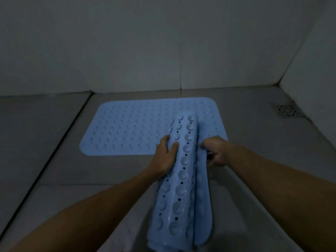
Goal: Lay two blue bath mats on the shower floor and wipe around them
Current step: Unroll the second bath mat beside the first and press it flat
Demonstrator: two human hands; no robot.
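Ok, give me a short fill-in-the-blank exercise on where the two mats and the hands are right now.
1. The flat blue bath mat lies on the shower ____.
2. The folded blue bath mat shows its ____ cups on the outside.
3. The left hand and the right hand both hold the ____ mat.
4. The floor drain sits near the ____ wall.

Missing words: floor; suction; folded; right

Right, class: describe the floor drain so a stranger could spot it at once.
Start at the flat blue mat on the shower floor and look right, towards the corner of the walls. The drain is a small dark perforated grate set in the floor, the only metal-looking patch among plain grey tiles.
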